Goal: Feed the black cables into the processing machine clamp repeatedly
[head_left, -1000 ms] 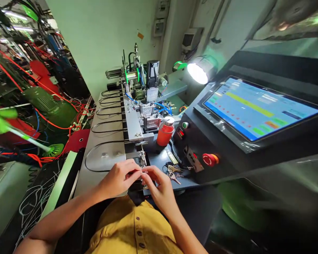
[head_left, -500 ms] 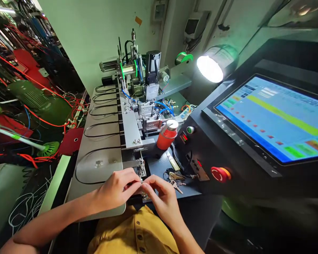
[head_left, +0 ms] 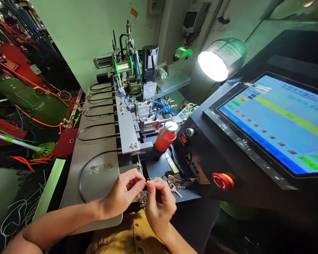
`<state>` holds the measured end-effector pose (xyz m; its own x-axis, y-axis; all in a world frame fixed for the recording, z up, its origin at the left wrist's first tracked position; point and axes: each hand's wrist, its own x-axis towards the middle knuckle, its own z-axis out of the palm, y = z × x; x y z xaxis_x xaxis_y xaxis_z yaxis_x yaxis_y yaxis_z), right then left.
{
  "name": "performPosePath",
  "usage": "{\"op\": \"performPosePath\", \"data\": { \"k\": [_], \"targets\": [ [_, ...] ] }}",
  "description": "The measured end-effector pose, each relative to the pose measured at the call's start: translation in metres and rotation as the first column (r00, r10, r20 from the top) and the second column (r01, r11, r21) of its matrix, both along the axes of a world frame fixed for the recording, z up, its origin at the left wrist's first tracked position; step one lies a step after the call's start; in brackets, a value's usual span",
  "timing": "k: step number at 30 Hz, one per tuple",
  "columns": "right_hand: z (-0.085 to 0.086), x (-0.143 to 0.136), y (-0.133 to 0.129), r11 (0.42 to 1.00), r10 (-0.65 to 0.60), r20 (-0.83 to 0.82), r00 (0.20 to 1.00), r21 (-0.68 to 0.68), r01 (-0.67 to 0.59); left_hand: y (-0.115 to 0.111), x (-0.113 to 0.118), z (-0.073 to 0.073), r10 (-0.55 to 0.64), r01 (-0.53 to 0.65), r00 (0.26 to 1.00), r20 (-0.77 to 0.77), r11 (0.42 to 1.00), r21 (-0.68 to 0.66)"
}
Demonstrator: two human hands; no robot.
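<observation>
My left hand (head_left: 127, 190) and my right hand (head_left: 160, 201) meet fingertip to fingertip, both pinched closed. A short dark bit of a thin black cable (head_left: 148, 179) shows between them; its very tip is hidden by the fingers. The nearest cable loop (head_left: 81, 176) curves over the metal plate (head_left: 100, 190) and passes out of sight behind my left forearm. Just beyond the fingertips are small metal clamps (head_left: 139, 166) on the feed track, partly covered by my hands.
Several more cable loops (head_left: 96, 122) lie along the plate, leading to a machine with cylinders (head_left: 149, 70). An orange bottle (head_left: 165, 137) and keys (head_left: 176, 187) are right of the track. Further right stand a lit lamp (head_left: 213, 66), a touchscreen (head_left: 288, 123) and a red emergency button (head_left: 222, 181).
Both hands have turned slightly and shifted right, still pinching close together. The near cable loop has slid and now reaches lower behind my left forearm. The view has shifted a little.
</observation>
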<state>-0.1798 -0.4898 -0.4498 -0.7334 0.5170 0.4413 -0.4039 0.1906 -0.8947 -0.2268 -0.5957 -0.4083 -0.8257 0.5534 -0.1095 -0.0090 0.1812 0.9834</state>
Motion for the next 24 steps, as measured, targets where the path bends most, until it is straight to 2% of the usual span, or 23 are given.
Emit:
{"op": "performPosePath", "data": {
  "k": [2,4,7,11,14,17,24],
  "targets": [
    [-0.001,0.000,-0.001,1.000,0.001,0.030,1.000,0.015,-0.002,0.000,0.001,-0.001,0.018,-0.018,1.000,0.008,1.000,0.008],
    [-0.002,-0.001,0.004,0.998,0.067,0.074,0.995,0.014,-0.069,-0.002,-0.002,-0.001,0.021,-0.021,1.000,-0.018,1.000,-0.015],
    [-0.004,-0.004,0.024,0.985,0.163,0.197,0.967,0.016,-0.169,-0.008,-0.017,-0.003,0.022,-0.042,0.989,-0.144,0.990,-0.137],
    [-0.010,-0.005,0.050,0.995,0.075,0.334,0.940,0.038,-0.093,-0.015,-0.040,-0.012,0.019,-0.128,0.944,-0.330,0.941,-0.313],
    [-0.016,-0.004,0.057,0.998,0.019,0.369,0.929,0.047,-0.039,-0.015,-0.047,-0.020,-0.016,-0.116,0.947,-0.320,0.914,-0.389],
    [-0.019,-0.003,0.056,0.997,0.031,0.375,0.927,0.058,-0.057,-0.013,-0.047,-0.025,-0.040,-0.112,0.949,-0.314,0.886,-0.451],
    [-0.026,-0.004,0.055,0.994,0.060,0.374,0.925,0.063,-0.090,-0.010,-0.047,-0.025,-0.068,-0.137,0.936,-0.345,0.833,-0.536]
  ]
}}
